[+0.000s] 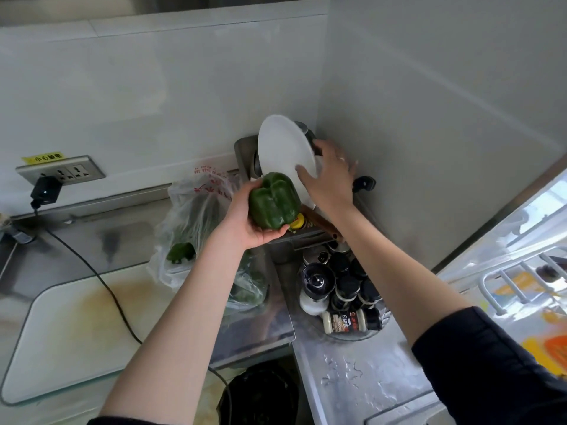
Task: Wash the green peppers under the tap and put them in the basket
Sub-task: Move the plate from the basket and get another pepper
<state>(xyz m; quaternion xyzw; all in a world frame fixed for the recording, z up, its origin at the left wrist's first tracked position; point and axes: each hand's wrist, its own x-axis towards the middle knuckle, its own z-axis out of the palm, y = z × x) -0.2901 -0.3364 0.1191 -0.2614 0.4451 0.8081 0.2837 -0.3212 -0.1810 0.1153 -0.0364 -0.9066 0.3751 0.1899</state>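
My left hand holds a glossy green bell pepper up in front of the dish rack in the corner. My right hand grips the lower edge of a white plate that stands tilted in that rack. A clear plastic bag with red print lies on the counter just left of my left arm, and at least one more green pepper shows inside it. No tap, sink or basket is in view.
A cluster of dark-capped spice jars stands below the rack. A glass cutting board lies at the left, crossed by a black cable from a wall socket charger. Wet steel counter lies at lower right.
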